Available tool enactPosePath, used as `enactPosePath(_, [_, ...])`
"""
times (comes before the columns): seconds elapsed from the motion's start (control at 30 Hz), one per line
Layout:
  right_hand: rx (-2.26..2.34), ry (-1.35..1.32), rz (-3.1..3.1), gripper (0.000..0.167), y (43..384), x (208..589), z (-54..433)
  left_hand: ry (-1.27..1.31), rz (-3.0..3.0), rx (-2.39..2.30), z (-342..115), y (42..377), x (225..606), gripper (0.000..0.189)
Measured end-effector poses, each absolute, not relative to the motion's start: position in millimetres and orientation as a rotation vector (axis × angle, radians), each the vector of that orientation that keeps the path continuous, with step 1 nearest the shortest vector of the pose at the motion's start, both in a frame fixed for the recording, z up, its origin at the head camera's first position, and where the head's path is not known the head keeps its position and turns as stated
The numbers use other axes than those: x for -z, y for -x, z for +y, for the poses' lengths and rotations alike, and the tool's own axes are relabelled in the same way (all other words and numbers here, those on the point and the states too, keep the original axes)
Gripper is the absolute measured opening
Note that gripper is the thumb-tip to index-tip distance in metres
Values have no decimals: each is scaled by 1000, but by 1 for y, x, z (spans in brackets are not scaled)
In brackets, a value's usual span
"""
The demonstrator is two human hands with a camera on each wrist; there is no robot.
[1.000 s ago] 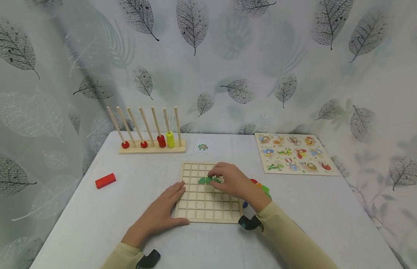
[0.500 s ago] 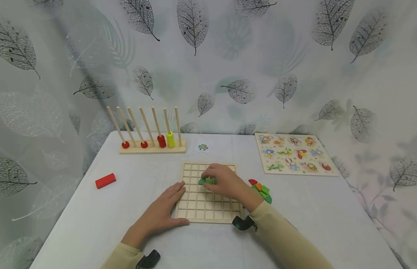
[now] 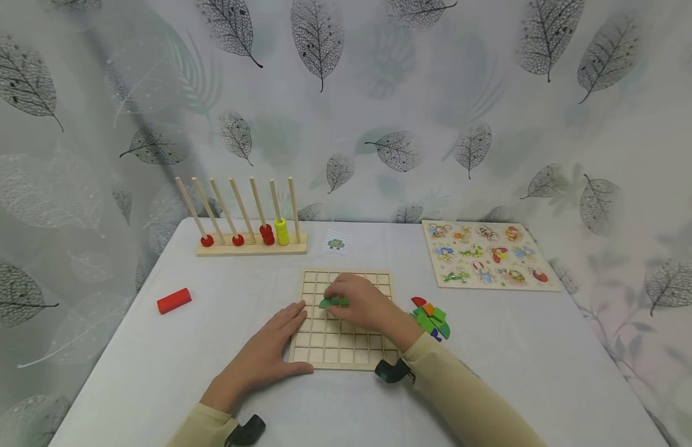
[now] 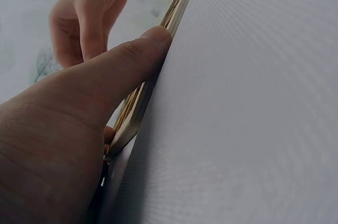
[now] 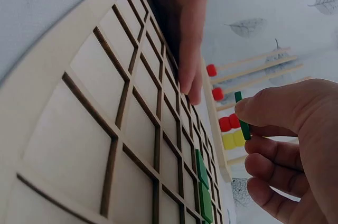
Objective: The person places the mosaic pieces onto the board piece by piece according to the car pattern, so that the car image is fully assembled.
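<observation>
A square wooden grid board (image 3: 331, 357) lies on the white table. My right hand (image 3: 359, 304) is over its upper middle, pinching a small flat green piece (image 5: 243, 118) between thumb and finger. In the right wrist view the piece is apart from the board, and two green pieces (image 5: 205, 203) sit in neighbouring grid cells. The hand partly covers these in the head view. My left hand (image 3: 267, 351) rests at the board's near left corner, straight fingers along the left edge and thumb (image 4: 156, 35) against the near edge.
Right of the board lies a pile of coloured pieces (image 3: 429, 320). Behind stand a peg abacus (image 3: 253, 247) with red and yellow beads, a small picture card (image 3: 336, 242) and an insect puzzle board (image 3: 485, 257). A red cylinder (image 3: 174, 301) lies at the left.
My right hand has moved left over the board with the green piece, uncovering more of the coloured pile. My left hand has stayed at the board's corner.
</observation>
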State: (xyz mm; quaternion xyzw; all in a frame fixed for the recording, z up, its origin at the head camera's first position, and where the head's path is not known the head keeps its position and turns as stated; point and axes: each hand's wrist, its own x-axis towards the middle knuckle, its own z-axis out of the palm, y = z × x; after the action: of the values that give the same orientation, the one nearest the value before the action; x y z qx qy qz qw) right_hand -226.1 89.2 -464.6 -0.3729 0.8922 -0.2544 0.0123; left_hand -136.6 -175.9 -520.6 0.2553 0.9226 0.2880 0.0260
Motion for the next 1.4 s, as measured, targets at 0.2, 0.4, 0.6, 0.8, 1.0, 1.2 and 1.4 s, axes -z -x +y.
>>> enactPosePath(0.2, [735, 1141, 2784, 17, 224, 469, 82, -783, 2841, -894, -176, 137, 523, 116])
enactPosePath(0.4, [649, 1145, 2812, 18, 224, 475, 76, -792, 2862, -886, -176, 137, 524, 116])
enactPosePath(0.6, [615, 1141, 2820, 19, 225, 479, 71, -806, 2879, -890, -176, 136, 523, 114])
enactPosePath(0.8, [553, 1149, 2828, 19, 223, 478, 69, -791, 2872, -876, -176, 136, 523, 114])
enactPosePath(1.0, [527, 1169, 2842, 19, 223, 481, 69, -797, 2863, -871, -176, 136, 521, 114])
enactPosePath(1.2, [513, 1211, 2834, 20, 223, 482, 70, -803, 2866, -859, -175, 137, 521, 114])
enactPosePath(1.4, [501, 1204, 2828, 21, 222, 482, 69, -801, 2866, -864, -176, 137, 521, 114])
